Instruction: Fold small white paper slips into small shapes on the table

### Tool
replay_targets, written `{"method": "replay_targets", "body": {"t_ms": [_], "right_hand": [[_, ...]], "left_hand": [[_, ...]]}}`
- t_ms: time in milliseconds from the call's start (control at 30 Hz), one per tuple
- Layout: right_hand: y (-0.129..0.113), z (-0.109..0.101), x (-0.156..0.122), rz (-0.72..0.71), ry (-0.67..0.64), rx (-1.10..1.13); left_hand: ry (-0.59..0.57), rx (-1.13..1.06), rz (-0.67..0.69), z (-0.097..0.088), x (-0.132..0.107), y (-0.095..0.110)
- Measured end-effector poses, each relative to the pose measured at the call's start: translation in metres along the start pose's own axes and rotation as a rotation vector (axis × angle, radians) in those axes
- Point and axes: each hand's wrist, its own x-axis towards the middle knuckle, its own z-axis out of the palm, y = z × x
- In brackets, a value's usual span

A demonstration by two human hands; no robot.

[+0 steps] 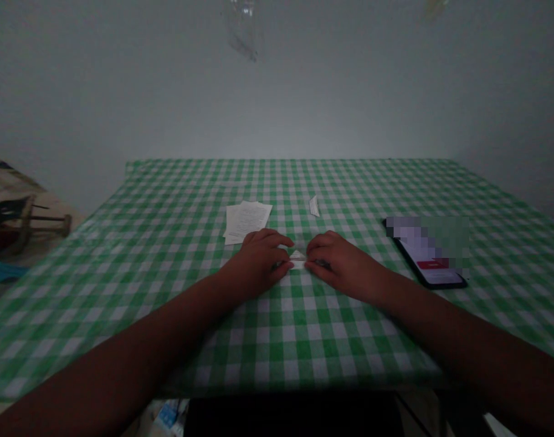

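Observation:
A small piece of folded white paper [297, 257] lies between my hands, low over the checked cloth, with a pointed top edge showing. My left hand [264, 258] pinches its left end between thumb and fingers. At the right end, the thumb and fingertips of my right hand [335, 260] are closed on the same paper. Both ends of it are hidden by my fingertips. Just beyond my left hand rests a loose stack of printed paper sheets [247, 220]. Farther back, a small folded paper piece [314, 206] sits by itself on the cloth.
A green and white checked tablecloth [304, 346] covers the table, which reaches back to a pale wall [350, 91]. To the right lies a smartphone [434, 267] with its screen lit. Off the left edge stand a wooden chair [49, 224] and something blue [1, 271].

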Motion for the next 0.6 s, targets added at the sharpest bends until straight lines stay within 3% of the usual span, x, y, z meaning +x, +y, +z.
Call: {"method": "replay_targets", "body": {"t_ms": [233,600], "right_hand": [[0.017,0.000,0.002,0.077,-0.003,0.063],[0.016,0.007,0.002,0.138,0.035,0.074]], "left_hand": [[0.028,-0.095,-0.158,0.001,-0.002,-0.005],[0.044,-0.068,-0.203,0.006,0.002,0.005]]}}
